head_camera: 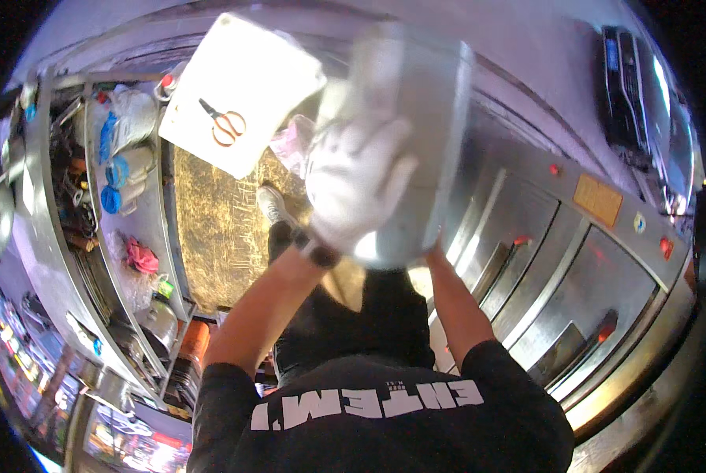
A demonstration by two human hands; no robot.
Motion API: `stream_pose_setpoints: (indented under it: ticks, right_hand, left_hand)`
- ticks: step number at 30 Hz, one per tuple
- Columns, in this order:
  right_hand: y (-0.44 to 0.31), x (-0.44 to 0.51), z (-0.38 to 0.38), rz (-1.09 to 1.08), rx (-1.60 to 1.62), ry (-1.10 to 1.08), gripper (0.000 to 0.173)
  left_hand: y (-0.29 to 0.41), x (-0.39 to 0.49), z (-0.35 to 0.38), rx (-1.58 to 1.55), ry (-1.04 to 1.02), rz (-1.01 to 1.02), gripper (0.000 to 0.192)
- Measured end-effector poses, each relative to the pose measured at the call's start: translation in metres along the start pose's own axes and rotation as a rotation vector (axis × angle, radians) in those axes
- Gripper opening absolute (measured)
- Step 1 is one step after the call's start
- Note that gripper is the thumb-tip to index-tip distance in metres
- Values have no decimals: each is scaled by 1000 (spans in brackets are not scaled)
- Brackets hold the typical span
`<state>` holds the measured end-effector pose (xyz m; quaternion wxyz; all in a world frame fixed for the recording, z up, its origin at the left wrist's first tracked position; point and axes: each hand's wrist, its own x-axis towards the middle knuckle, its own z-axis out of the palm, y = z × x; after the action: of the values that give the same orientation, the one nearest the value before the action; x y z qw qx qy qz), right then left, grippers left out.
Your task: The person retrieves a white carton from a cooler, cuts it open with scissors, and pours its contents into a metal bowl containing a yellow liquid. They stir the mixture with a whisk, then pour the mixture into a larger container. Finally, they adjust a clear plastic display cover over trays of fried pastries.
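A large silvery metal container [427, 148], blurred, is held up in front of my body. My left hand [359, 177], in a whitish glove and with a dark watch at the wrist, grips its near left side. The right forearm [459, 301] reaches to the container's lower right edge. Behind the metal my right hand is hidden, so its fingers cannot be made out. To the left of the container, scissors [226, 124] with orange-rimmed handles lie on a bright white board [252, 77]. A pinkish plastic bag [294, 145] shows between board and container.
On the left stands a metal shelf rack [167, 224] with blue-lidded containers [116, 183], a red bag [142, 255] and utensils. Steel cabinet doors [583, 284] with handles line the right. Below the board is a worn, yellowish surface [217, 236], with my shoe [270, 203] beside it.
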<state>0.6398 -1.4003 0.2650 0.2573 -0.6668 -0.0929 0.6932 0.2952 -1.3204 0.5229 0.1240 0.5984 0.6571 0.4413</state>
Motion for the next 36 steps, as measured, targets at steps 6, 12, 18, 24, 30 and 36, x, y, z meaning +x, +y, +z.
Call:
stream_pose_setpoints:
  ticks: [6,12,18,24,30,36]
  right_hand:
    - [-17,-2,11,-166,126,-124,29]
    - [16,4,-13,-831,-945,215,64]
    - [172,-79,-7,-39,-757,617,100]
    - [290,-141,82,201,-320,360,101]
    - [322,-223,159,568,-230,316,98]
    - [407,-258,230,664,-593,247,85]
  left_hand:
    - [45,53,70,125,-285,320,41]
    - [37,44,104,315,-431,430,49]
    - [37,37,104,463,-492,608,42]
    - [47,35,111,570,-485,770,44]
    - [51,30,118,661,-491,845,47]
    - [45,27,122,612,-567,734,53]
